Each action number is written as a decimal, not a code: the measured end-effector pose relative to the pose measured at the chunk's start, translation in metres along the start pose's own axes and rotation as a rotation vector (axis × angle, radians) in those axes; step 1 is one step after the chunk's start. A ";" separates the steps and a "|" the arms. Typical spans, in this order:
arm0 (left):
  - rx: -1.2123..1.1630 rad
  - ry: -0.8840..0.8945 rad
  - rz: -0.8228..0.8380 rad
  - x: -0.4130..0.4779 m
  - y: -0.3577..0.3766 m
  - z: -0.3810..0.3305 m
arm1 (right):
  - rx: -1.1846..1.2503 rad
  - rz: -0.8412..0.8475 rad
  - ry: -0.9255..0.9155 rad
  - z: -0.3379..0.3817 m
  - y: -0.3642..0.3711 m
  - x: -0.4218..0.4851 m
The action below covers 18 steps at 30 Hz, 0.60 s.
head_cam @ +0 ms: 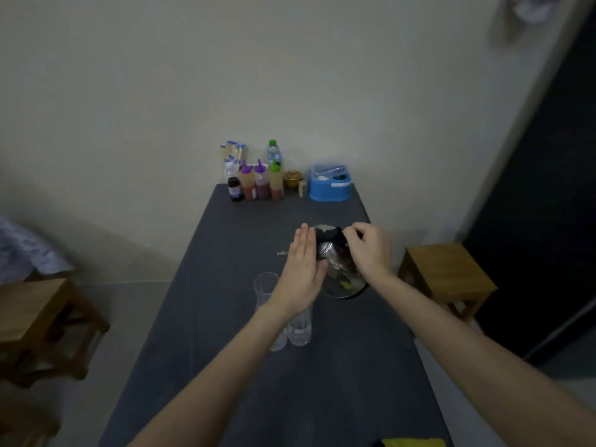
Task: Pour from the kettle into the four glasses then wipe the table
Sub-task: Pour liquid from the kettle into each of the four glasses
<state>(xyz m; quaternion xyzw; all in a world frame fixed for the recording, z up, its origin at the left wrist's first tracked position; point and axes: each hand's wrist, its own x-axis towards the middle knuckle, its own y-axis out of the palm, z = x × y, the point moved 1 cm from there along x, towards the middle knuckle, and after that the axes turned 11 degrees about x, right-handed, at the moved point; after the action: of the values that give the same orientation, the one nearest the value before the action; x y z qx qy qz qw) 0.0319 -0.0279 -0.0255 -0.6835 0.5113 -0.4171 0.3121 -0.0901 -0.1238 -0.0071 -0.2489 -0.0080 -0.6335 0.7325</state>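
The dark table [225, 366] held the steel kettle [335, 269] at its middle. The right hand [367, 250] curled round the kettle's black top handle. The left hand [303, 269] lay flat, fingers straight, against its left side. Clear glasses [300, 330] stood nearer, partly under the left forearm.

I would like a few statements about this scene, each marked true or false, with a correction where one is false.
1. The right hand grips the kettle by its black top. True.
2. The left hand is a closed fist. False: its fingers are straight, flat against the kettle's side.
3. The blue box stands at the far end of the table. True.
4. The yellow cloth lies beside the sauce bottles. False: it lies at the table's near edge, far from the sauce bottles.
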 end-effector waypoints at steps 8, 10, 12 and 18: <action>0.300 0.258 0.239 -0.003 0.074 -0.040 | 0.316 -0.242 0.404 -0.091 -0.055 -0.065; 0.371 0.313 0.290 -0.008 0.095 -0.048 | 0.389 -0.310 0.531 -0.119 -0.060 -0.082; 0.432 0.340 0.343 -0.013 0.115 -0.054 | 0.453 -0.353 0.624 -0.142 -0.063 -0.097; 0.512 0.413 0.413 -0.022 0.153 -0.064 | 0.615 -0.479 0.754 -0.174 -0.070 -0.124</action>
<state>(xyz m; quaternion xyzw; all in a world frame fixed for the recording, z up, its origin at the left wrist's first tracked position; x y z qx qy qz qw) -0.0952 -0.0496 -0.1319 -0.3677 0.5697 -0.5885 0.4403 -0.2324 -0.0795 -0.1749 0.2304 0.0137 -0.7965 0.5589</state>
